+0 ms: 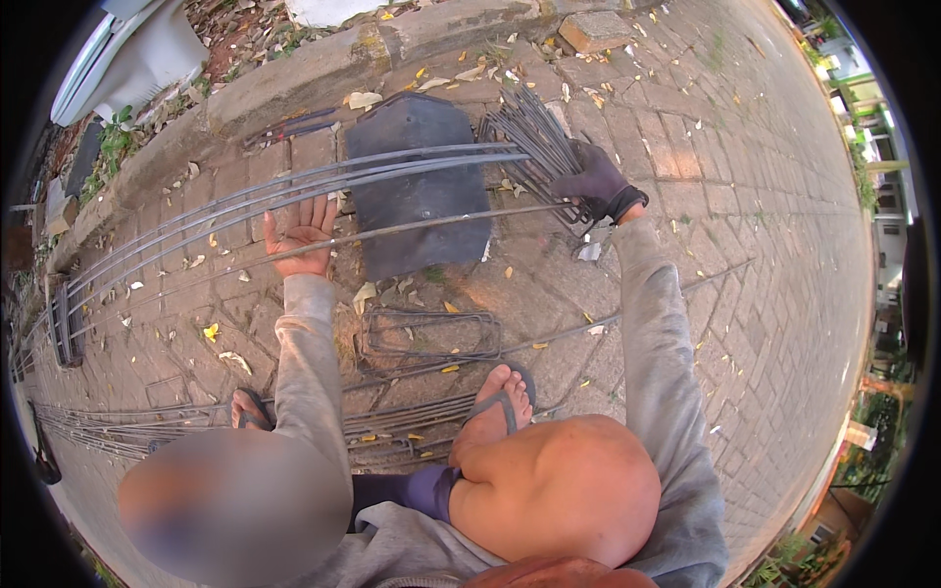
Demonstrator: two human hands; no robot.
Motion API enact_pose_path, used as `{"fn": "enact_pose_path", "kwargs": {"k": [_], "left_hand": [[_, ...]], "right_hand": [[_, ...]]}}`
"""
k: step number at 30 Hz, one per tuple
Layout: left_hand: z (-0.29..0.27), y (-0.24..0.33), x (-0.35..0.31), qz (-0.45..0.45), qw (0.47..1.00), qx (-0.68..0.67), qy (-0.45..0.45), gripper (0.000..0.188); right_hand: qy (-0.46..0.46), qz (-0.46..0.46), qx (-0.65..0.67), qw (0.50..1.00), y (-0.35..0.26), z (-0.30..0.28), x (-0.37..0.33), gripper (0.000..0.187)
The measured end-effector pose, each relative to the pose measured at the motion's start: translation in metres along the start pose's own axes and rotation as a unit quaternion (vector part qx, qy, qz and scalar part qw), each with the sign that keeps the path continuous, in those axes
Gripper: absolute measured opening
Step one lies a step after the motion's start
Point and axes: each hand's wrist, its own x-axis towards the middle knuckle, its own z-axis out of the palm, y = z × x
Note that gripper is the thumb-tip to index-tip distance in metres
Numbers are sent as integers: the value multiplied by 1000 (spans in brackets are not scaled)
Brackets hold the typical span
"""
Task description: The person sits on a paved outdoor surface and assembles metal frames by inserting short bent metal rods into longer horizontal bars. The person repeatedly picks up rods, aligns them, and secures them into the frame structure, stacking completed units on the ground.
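Observation:
My left hand (pixel 302 237) is bare, palm up, with its fingers stretched and thumb apart. A thin steel rod (pixel 431 224) crosses just over its palm; whether they touch I cannot tell. In a dark glove, my right hand (pixel 596 184) is closed around the near end of a bundle of rectangular steel stirrups (pixel 534 132). The rod's right end reaches that hand. Several longer steel bars (pixel 431 169) run leftward from the bundle, over a dark flat sheet (pixel 417 122). At their far left end, more stirrups (pixel 65 318) stand around the bars.
Loose stirrups (pixel 431 335) lie on the paving before my sandalled foot (pixel 495 402). More thin rods (pixel 392 421) lie beneath and beside my feet. A stone curb (pixel 284 88) runs along the far side, with a loose brick (pixel 595 31) and a white object (pixel 147 59) near it.

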Motion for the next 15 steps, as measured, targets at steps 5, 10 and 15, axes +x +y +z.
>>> {"fn": "enact_pose_path", "kwargs": {"k": [5, 10, 15], "left_hand": [[-11, 9, -30, 207, 931, 80, 291, 73], [-19, 58, -32, 252, 907, 31, 338, 68], [-39, 67, 6, 175, 970, -81, 148, 73]], "right_hand": [[-4, -2, -53, 999, 1, 8, 18, 60], [-31, 159, 6, 987, -14, 12, -14, 82], [165, 72, -313, 933, -15, 54, -25, 80]]}}
